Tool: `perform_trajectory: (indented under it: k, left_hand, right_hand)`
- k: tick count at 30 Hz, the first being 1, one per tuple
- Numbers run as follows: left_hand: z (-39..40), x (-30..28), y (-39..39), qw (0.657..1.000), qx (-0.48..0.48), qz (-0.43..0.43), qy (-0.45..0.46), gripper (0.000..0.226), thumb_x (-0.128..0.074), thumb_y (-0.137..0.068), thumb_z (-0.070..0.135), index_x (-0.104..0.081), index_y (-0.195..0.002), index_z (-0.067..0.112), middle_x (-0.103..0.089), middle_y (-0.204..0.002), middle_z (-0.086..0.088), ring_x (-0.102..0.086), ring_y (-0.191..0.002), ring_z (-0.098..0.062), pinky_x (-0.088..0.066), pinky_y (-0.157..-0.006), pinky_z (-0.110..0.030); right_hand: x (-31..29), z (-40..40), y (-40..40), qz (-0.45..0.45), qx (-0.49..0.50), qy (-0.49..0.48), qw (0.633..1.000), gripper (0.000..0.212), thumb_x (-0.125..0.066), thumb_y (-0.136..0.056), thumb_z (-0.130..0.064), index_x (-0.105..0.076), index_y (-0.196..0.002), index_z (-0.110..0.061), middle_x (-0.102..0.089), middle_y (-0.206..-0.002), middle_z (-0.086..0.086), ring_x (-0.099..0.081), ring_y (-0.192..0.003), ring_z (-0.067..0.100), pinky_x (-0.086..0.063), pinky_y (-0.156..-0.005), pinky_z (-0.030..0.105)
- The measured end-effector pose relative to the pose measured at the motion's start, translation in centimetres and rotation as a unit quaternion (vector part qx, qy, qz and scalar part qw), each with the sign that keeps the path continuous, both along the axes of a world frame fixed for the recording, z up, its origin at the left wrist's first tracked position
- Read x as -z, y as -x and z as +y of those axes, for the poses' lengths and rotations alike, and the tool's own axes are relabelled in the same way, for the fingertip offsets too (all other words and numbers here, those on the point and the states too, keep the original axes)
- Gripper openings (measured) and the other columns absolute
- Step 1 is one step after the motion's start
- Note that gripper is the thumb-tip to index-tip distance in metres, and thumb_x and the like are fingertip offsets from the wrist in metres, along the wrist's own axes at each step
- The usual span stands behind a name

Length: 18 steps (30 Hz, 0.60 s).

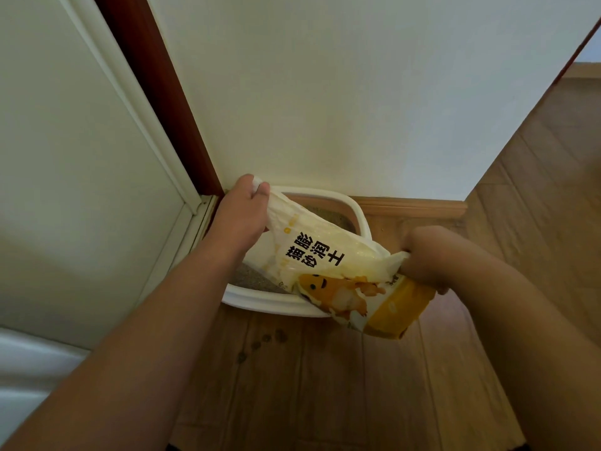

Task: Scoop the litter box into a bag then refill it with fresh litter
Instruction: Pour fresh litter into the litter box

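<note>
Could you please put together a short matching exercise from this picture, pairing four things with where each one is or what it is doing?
Things:
1. left hand
2. right hand
3. litter box
4. spilled bits

Places or states:
A. on the wooden floor in front of the box
B. grips the bag's far end near the wall
C. on the floor against the wall, grey litter inside
D. grips the litter bag near its yellow end

Pairs: 1-B, 2-D, 3-C, 4-A
</note>
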<state>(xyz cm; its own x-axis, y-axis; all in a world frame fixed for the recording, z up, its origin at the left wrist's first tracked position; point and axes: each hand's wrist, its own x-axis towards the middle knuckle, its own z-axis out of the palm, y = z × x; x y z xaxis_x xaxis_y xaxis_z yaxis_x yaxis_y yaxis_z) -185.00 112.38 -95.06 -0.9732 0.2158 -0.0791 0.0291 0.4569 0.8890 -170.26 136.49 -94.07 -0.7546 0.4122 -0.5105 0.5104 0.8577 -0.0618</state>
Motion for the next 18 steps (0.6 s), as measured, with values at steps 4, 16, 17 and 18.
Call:
perform_trajectory:
  k: [4,16,17,18]
  left_hand:
    - [-0.2,-0.7,-0.4,0.999,0.023,0.032,0.019,0.035,-0.040,-0.094,0.053,-0.054,-0.101,0.022,-0.064,-0.103,-0.007,-0.067,-0.099,-0.030,-0.059,-0.086,-0.056]
    - [1.4,-0.3,-1.7,0.988,0.045,0.115,0.096,0.032,-0.038,-0.104,0.050,-0.050,-0.117,0.024,-0.060,-0.083,0.008,-0.061,-0.083,-0.017,-0.052,-0.076,-0.043]
    - [1.5,-0.3,-1.8,0.988,0.045,0.115,0.098,0.032,-0.038,-0.105,0.048,-0.050,-0.120,0.022,-0.059,-0.083,0.008,-0.061,-0.083,-0.016,-0.049,-0.074,-0.040]
    - [1.7,-0.4,-1.9,0.987,0.047,0.116,0.101,0.033,-0.038,-0.106,0.047,-0.050,-0.124,0.021,-0.059,-0.084,0.008,-0.060,-0.084,-0.016,-0.046,-0.073,-0.038]
  right_hand:
    - [0.2,-0.5,0.0,-0.051,-0.021,0.024,0.998,0.035,-0.060,-0.098,-0.019,-0.059,-0.132,-0.017,-0.059,-0.089,0.004,-0.064,-0.068,0.018,-0.057,-0.056,0.026]
    - [1.6,-0.5,-0.3,-0.094,-0.066,0.002,0.993,0.047,-0.064,-0.095,-0.022,-0.054,-0.140,-0.024,-0.058,-0.091,-0.005,-0.058,-0.090,0.014,-0.055,-0.092,0.031]
    - [1.2,-0.7,-0.3,-0.093,-0.071,0.007,0.993,0.047,-0.065,-0.095,-0.024,-0.053,-0.141,-0.024,-0.057,-0.090,-0.006,-0.056,-0.088,0.012,-0.054,-0.094,0.032]
    - [0.8,-0.8,-0.2,-0.082,-0.077,0.010,0.994,0.044,-0.065,-0.096,-0.027,-0.055,-0.139,-0.022,-0.058,-0.089,-0.007,-0.056,-0.086,0.011,-0.053,-0.094,0.032]
